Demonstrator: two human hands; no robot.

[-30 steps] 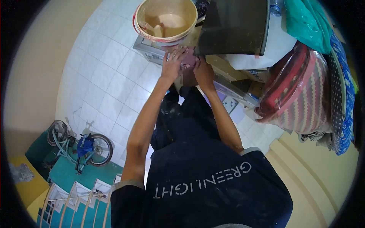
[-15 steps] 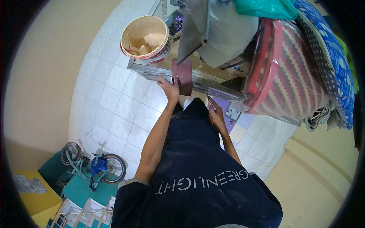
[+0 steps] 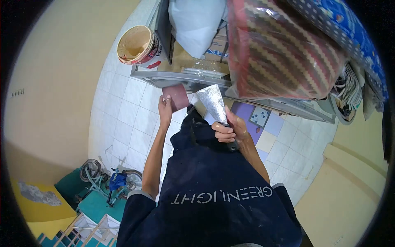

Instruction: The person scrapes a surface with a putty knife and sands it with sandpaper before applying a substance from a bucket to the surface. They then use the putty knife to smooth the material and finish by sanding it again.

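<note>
My left hand is closed on the edge of a reddish-brown sheet of sandpaper, thumb on top, in front of the cabinet's metal edge. In my right hand is a putty knife, its fingers wrapped round the dark handle. The wide metal blade points up and away from me, with whitish smears on it. Ahead of the left hand, a bucket of cream-coloured paste stands tilted in view at the cabinet's left end.
A metal-framed cabinet lies across my front, with white crumbs on it. Plastic-wrapped striped bedding and a blue patterned cushion are piled at the right. Below left stands a bicycle. Coloured mats lie on the tiled floor.
My right hand has come up and inward, bringing the putty knife's blade into full view. The left hand has drawn the sandpaper left and down from the cabinet. The view has shifted.
</note>
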